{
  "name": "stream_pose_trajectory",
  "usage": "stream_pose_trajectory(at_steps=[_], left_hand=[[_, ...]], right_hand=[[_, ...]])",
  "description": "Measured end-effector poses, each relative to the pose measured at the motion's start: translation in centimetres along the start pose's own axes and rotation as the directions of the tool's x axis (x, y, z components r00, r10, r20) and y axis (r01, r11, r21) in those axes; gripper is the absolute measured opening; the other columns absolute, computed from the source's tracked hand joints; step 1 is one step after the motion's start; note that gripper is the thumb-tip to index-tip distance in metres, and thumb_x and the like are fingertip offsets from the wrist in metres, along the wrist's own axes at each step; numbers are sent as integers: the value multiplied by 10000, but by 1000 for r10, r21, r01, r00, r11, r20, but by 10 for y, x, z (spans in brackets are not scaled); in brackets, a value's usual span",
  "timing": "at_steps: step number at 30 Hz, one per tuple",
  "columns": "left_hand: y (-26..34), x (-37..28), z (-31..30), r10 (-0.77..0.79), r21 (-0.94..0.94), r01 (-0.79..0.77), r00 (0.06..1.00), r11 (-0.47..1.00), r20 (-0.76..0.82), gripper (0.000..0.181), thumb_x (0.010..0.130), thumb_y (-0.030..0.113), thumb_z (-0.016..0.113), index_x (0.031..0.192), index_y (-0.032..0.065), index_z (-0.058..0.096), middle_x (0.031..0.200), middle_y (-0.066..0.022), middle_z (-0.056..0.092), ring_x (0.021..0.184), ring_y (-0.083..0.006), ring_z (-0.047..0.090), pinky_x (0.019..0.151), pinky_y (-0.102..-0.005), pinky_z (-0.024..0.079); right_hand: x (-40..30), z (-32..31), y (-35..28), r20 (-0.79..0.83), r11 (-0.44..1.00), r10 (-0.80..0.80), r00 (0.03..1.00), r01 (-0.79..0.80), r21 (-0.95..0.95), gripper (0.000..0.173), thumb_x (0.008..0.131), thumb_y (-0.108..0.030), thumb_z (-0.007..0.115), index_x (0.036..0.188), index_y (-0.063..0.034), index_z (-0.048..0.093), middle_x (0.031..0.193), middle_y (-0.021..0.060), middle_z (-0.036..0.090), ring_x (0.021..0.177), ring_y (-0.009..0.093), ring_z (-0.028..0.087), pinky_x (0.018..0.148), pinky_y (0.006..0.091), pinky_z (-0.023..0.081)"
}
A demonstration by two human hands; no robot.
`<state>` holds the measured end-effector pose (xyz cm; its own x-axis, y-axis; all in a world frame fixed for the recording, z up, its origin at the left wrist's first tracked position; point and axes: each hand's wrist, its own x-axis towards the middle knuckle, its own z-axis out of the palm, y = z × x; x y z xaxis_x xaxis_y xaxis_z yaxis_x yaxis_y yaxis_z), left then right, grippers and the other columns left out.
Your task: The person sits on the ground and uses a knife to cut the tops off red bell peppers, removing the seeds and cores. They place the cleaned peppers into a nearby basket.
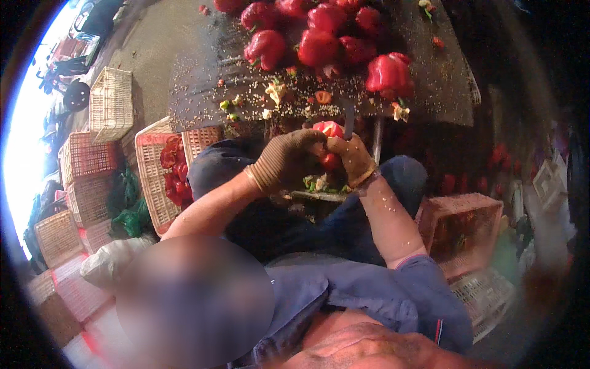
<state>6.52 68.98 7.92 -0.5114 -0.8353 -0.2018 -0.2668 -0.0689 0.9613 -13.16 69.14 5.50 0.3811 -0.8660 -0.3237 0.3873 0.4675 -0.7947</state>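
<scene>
Both my hands wear brown work gloves and meet over my lap at the table's near edge. My left hand (290, 154) is closed around a red bell pepper (329, 129) that looks cut; more red shows lower between the hands. In my right hand (354, 159) is a knife, its blade (349, 121) pointing up towards the table, and the fingers press against the pepper. Pale seeds stick to my right glove and forearm. Whole red bell peppers (318, 47) are heaped on the dark tabletop (203, 99), nearer to me than which lie seeds, a cut-out core (275, 92) and scraps.
Left of my knee, a plastic crate (150, 184) holds red peppers. Further left are stacked crates (87, 154), a green net (130, 221) and a white sack (115, 263). To my right stands a reddish crate (461, 230). More cores and scraps (321, 183) lie below my hands.
</scene>
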Motion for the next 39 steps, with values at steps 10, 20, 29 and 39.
stream_pose_trajectory(at_steps=[10, 20, 29, 39], left_hand=[[20, 12, -43, -55, -479, 207, 948, 853, 313, 519, 743, 12, 829, 1190, 58, 570, 1061, -26, 660, 975, -115, 604, 847, -290, 518], [31, -23, -35, 80, -35, -90, 971, 995, -226, 474, 896, 94, 703, 1336, -3, 557, 1285, -110, 637, 1166, -214, 614, 995, -388, 506], [12, -34, -26, 401, 489, -239, 879, 839, -258, 491, 856, 164, 728, 1298, 34, 559, 1210, -178, 650, 1096, -341, 654, 925, -383, 532], [28, -214, -148, 293, 835, 440, 793, 332, -534, 507, 754, 131, 794, 1209, 46, 587, 1262, -200, 558, 1092, -411, 608, 952, -439, 507]], right_hand=[[7, 2, -14, 13, 996, 5, 1000, -4, -90, 458, 783, -192, 682, 1203, -13, 638, 1039, 66, 702, 963, 157, 661, 869, 327, 550], [11, 7, -44, -45, 971, -59, 997, 68, 231, 501, 857, -200, 632, 1298, 25, 553, 1203, 139, 649, 1038, 223, 666, 897, 371, 567], [-5, 31, -4, 67, 986, -116, 991, 124, -115, 465, 959, -306, 590, 1334, -35, 536, 1175, 118, 664, 947, 181, 664, 856, 345, 561], [-1, -10, 13, 247, 984, -87, 965, 45, 171, 491, 1005, -279, 526, 1430, -43, 453, 1133, 165, 677, 478, 103, 450, 474, 286, 437]])
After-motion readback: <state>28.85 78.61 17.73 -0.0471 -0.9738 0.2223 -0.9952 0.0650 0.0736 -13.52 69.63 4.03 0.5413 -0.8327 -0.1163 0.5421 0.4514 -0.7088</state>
